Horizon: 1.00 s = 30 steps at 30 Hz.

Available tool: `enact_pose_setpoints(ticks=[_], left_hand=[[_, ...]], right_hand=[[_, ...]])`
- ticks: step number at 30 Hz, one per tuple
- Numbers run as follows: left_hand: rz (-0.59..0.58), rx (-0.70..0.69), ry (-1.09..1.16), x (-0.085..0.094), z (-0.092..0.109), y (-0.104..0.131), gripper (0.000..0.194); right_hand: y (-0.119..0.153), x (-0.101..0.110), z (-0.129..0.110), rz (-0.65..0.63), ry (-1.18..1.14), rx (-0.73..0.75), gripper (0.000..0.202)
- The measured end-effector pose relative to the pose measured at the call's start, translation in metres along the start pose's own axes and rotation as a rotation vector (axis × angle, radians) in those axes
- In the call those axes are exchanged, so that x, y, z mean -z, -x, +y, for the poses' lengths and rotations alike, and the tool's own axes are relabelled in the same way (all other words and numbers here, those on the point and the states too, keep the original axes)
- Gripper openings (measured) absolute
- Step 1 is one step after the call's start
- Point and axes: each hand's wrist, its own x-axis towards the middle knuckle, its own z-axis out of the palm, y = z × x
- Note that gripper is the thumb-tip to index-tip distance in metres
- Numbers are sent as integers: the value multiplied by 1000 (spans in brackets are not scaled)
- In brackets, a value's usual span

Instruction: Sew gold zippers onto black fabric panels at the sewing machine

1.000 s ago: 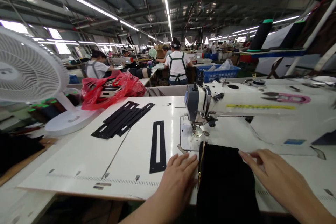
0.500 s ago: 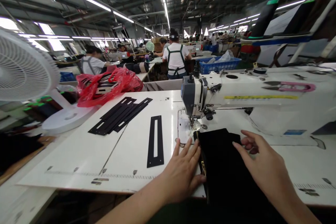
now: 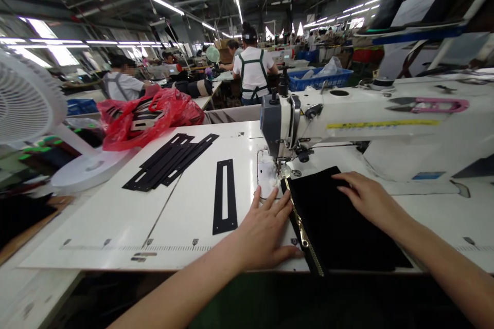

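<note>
A piece of black fabric (image 3: pixel 343 226) lies on the sewing table, with a gold metal zipper (image 3: pixel 303 239) along its left edge. The zipper's top end is at the presser foot (image 3: pixel 280 167) of the white sewing machine (image 3: pixel 347 123). My left hand (image 3: pixel 268 226) lies flat with fingers spread, its fingertips at the zipper's edge just before the foot. My right hand (image 3: pixel 363 195) rests at the fabric's upper right edge, thumb and index finger stretched out and a little apart on the cloth.
A slotted black strip (image 3: pixel 218 198) lies left of my hands; several more overlap behind it. A red plastic bag (image 3: pixel 154 113) and a white fan (image 3: pixel 62 139) stand at the left. Pink-handled snips (image 3: pixel 440 105) lie on the machine. Co-workers sit beyond.
The fabric now lies flatter and spreads further right, with the zipper and its pull turned into view. My right hand has moved slightly up and lies lower over the cloth; my left stays spread.
</note>
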Motion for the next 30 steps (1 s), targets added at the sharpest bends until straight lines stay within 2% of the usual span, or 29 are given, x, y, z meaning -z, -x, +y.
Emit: enact_pose_setpoints(ticks=[2, 3, 5, 7, 9, 11, 13, 14, 17, 19, 25, 30], left_hand=[[-20, -15, 4, 5, -1, -3, 78], [-22, -16, 4, 7, -2, -6, 73], [14, 14, -14, 7, -5, -14, 56], [79, 41, -54, 2, -9, -23, 43], [131, 48, -98, -7, -14, -29, 42], [162, 49, -127, -15, -16, -32, 46], [199, 60, -127, -19, -17, -34, 46], [219, 70, -104, -20, -17, -34, 43], [287, 144, 12, -15, -20, -43, 31], [323, 205, 60, -11, -25, -55, 28], [283, 245, 108, -8, -42, -89, 27], [340, 201, 130, -16, -39, -87, 8]], right_hand=[[4, -3, 4, 21, 58, -13, 36], [6, -1, -1, 50, 88, -18, 37], [15, 4, -24, 100, 122, 8, 37], [29, 6, -56, 88, 101, 94, 34], [47, 3, -84, 45, 85, 206, 37], [64, -4, -100, -12, 171, 337, 59], [76, -10, -106, -44, 232, 358, 70], [80, -12, -107, -34, 241, 338, 66], [85, -14, -111, 46, 187, 299, 36], [89, -14, -115, 105, 127, 285, 28], [102, -16, -122, 148, 104, 364, 41], [110, -32, -130, 337, -41, 182, 44]])
